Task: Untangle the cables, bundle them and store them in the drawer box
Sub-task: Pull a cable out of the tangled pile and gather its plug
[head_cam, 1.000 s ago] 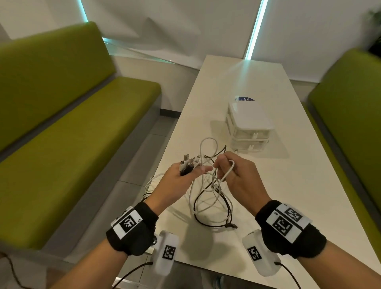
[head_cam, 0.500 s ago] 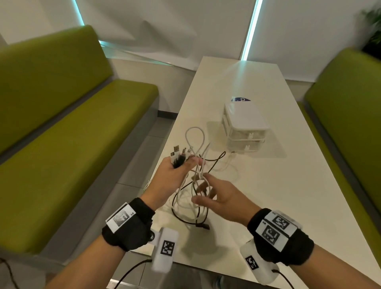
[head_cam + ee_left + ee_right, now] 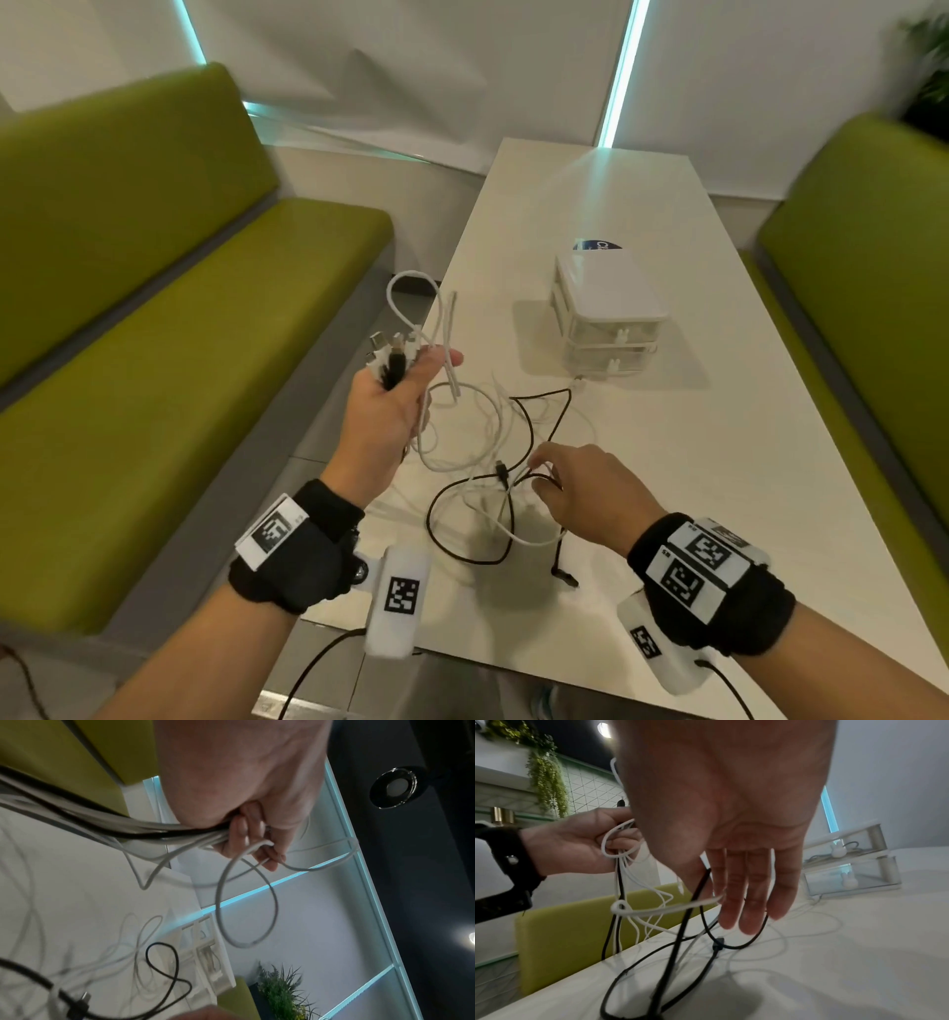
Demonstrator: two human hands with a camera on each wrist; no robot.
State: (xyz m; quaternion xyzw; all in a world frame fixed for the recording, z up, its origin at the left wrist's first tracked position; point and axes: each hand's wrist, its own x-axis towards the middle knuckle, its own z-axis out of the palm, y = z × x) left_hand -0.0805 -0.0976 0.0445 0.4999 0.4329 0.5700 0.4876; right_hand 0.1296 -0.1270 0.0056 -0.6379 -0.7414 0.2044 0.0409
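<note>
Head view: left hand (image 3: pixel 382 411) grips tangled white and black cables (image 3: pixel 477 462); right hand (image 3: pixel 585 493), fingers straight, touches strands nearer than the white plastic drawer box (image 3: pixel 608 313).

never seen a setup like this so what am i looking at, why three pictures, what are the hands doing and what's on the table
No machine here: a person works with bare hands, wearing one camera on the head and one on each wrist. The widest picture comes from the head; the other two look along each hand from the wrist.

The left hand grips a bunch of cables near their plug ends, raised above the table's edge. The rest of them, white ones and a black cable, hang down and lie tangled on the white table.

The right hand reaches into the tangle with straight fingers; a white strand runs across them, but they are not curled round it.

Further back stands a small white drawer box with two clear drawers, both closed.
</note>
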